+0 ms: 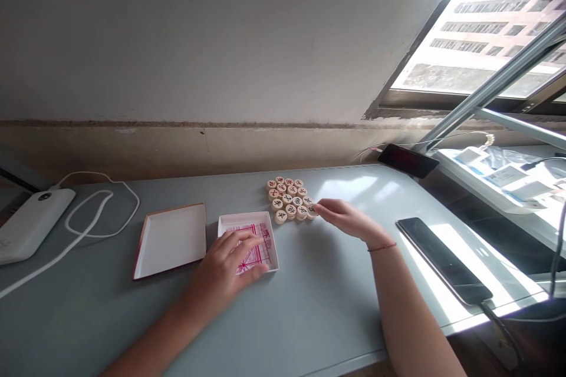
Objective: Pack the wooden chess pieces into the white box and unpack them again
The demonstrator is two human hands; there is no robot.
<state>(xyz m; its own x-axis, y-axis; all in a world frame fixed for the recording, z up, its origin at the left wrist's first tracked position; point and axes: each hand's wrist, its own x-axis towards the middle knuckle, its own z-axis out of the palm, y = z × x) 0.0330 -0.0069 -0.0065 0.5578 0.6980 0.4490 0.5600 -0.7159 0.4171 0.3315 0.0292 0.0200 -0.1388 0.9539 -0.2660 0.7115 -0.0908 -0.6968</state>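
Observation:
My left hand [234,256] is over a small open white box [275,247], fingers bent and thumb apart. Inside the box lies a folded clear sheet with a red-pink chessboard print [254,256], partly hidden by that hand. Several round Chinese chess pieces [290,189] are grouped in rows, apparently stacked, to the right of and beyond the box. Some carry red characters, others black. My right hand [349,221] reaches the group's right edge, its fingertips closed on a chess piece [311,212] at the near right corner.
The shallow box lid [174,241] lies left of the box, inside up. A white power bank [33,227] with a looping white cable [88,230] is at far left. On the right are a black phone [442,259], another dark phone [407,161] and a metal-framed shelf [490,179].

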